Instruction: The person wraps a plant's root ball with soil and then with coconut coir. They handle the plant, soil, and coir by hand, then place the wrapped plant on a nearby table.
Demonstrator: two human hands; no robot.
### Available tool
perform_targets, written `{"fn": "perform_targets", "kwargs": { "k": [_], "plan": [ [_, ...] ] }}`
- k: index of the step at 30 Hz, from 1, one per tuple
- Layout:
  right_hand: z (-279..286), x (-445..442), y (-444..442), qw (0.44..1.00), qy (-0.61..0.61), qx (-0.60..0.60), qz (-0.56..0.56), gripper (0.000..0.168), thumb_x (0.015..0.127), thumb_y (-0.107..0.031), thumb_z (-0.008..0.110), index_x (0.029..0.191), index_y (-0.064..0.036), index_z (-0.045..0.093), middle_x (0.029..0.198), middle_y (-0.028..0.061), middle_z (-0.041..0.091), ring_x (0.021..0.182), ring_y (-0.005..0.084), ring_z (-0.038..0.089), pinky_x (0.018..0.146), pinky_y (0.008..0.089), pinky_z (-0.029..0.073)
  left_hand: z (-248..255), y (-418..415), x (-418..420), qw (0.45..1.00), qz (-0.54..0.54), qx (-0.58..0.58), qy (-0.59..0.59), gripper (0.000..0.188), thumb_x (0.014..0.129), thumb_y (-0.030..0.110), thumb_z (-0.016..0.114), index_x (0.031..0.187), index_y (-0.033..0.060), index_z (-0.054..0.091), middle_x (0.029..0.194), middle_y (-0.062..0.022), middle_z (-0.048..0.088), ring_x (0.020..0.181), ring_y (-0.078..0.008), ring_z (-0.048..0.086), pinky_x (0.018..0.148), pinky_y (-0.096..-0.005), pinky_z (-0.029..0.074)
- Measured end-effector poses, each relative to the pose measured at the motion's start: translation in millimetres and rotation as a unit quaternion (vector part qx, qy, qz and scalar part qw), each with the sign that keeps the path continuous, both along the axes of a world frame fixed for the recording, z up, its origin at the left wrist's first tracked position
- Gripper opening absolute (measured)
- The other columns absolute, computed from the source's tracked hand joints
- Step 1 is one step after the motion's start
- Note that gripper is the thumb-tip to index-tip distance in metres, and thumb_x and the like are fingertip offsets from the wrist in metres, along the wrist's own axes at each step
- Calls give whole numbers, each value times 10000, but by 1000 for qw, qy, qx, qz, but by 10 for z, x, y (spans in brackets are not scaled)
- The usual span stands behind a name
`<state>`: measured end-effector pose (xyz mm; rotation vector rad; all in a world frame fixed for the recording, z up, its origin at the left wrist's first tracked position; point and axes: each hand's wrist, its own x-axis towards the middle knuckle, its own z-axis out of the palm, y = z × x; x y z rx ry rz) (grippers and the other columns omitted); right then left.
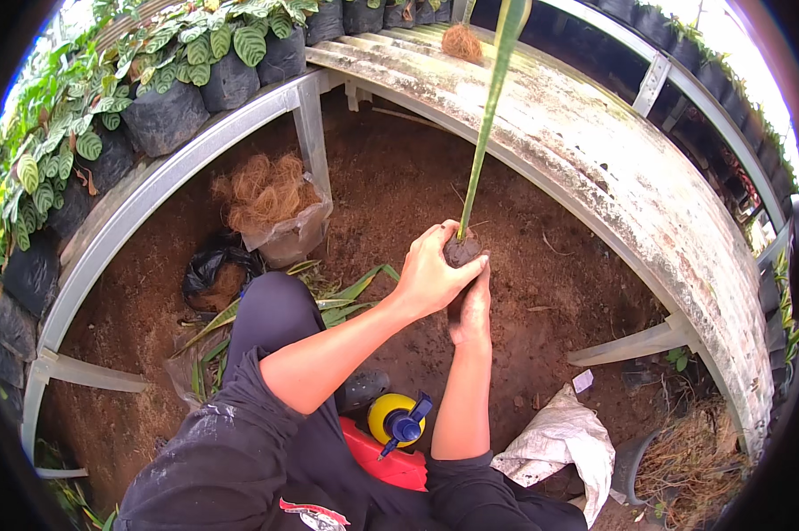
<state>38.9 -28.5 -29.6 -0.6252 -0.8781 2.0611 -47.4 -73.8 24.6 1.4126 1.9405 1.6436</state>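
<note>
Between both hands is a dark soil ball [462, 251] with one long, upright, yellow-edged green leaf [487, 126] rising from its top. It looks like a snake plant cutting. My left hand [432, 265] wraps the ball from the left and above, its thumb across the near side. From the right and below, my right hand [473, 305] cups the same ball, fingers pointing up. The ball's underside is mostly hidden by my palms. Below my forearms stands a yellow pump sprayer bottle [378, 415] with a blue head [406, 425], beside a red plastic object [383, 458].
Coconut fibre [266, 192] fills a clear plastic bag [290, 235] by a black bag [197, 279]. Cut leaves [353, 292] lie near my knee. A white woven sack [558, 438] rests at right. A corrugated bench [572, 133] curves ahead, bearing a fibre-wrapped ball [461, 43]; potted plants [167, 113] line the left.
</note>
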Motion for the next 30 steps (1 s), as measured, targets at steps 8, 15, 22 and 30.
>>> {"fn": "perform_targets", "kwargs": {
  "k": [8,15,22,30],
  "plan": [
    [-162,-33,70,954,250,-162,31,485,981,-490,568,1259,-92,571,1245,118,613,1177,259,597,1021,433,498,-278,36,41,953,64,16,297,465,753,291,801,1079,11,623,1049,-183,682,996,-355,668,899,-436,516],
    [-148,-74,47,961,261,-87,5,411,1016,-428,511,1253,-110,620,1249,33,640,1195,208,591,1052,409,460,-176,11,95,993,-87,-24,72,499,760,301,797,1134,18,628,1159,-196,659,1171,-377,602,1013,-466,455],
    [-214,-27,102,954,259,-148,10,449,992,-475,541,1248,-112,603,1231,62,639,1177,229,599,1024,420,481,-219,-30,109,982,-44,6,184,525,766,329,796,1174,43,630,1203,-167,653,1271,-356,538,1090,-473,377],
    [-152,-41,-6,952,259,-160,5,497,967,-528,569,1245,-116,586,1213,88,640,1156,248,608,994,430,502,61,-67,24,996,-33,15,77,424,767,249,808,1043,-28,644,962,-198,695,913,-318,704,815,-408,550]
  ]
}}
